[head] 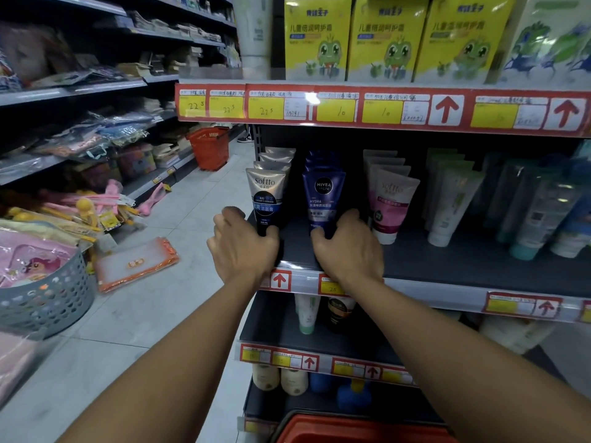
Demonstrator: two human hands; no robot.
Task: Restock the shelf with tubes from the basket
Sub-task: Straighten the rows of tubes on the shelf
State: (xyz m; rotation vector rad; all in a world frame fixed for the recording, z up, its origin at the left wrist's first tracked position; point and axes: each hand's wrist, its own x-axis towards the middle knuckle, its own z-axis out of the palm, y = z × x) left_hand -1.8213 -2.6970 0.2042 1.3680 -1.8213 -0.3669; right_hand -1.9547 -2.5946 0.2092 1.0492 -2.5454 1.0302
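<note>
While left hand (244, 243) grips Softto tube (267, 199) and right hand (348, 247) grips Nivea tube (323, 196), seat both caps flat, faces square to shelf (447, 260) front edge.

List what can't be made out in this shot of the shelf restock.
- Red basket: cut by the bottom edge; contents out of view.
- Softto tube cap: hidden behind the left hand.
- Nivea tube base: covered by the right hand.
- Right-side tubes: blurred, labels unreadable.
</note>
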